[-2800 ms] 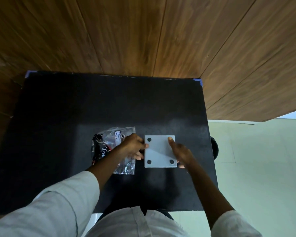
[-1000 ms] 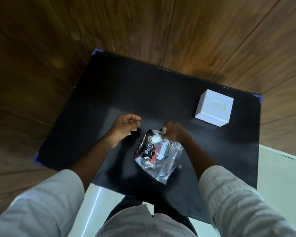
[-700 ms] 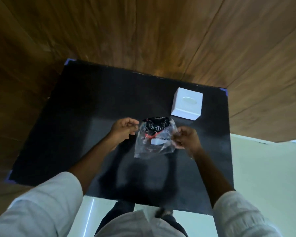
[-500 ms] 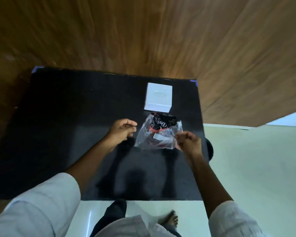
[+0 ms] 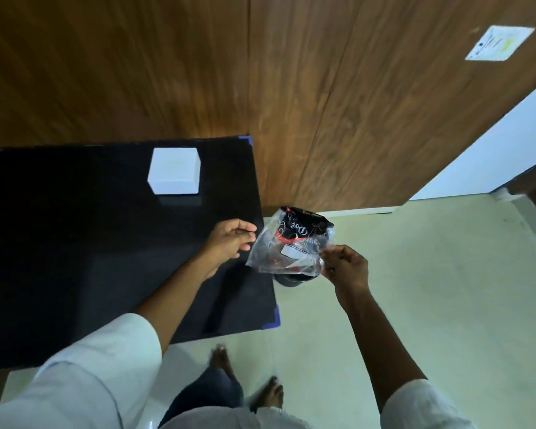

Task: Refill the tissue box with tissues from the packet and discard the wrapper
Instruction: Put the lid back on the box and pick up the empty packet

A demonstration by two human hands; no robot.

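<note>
1. The right hand (image 5: 347, 266) pinches the wrapper (image 5: 291, 243) in closed fingertips, holding it past the table's (image 5: 75, 243) right edge, over a dark bin (image 5: 291, 279).
2. The left hand (image 5: 229, 239) hovers at that edge, fingers loosely curled, holding nothing.
3. The box (image 5: 174, 174) sits near the table's far right corner.

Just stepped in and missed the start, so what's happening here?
A person stands at the corner of a black table. The right hand pinches an empty-looking clear wrapper out past the table edge, above a dark round object on the floor, possibly a bin. The left hand hovers loosely curled, holding nothing. A white tissue box sits on the table.
</note>
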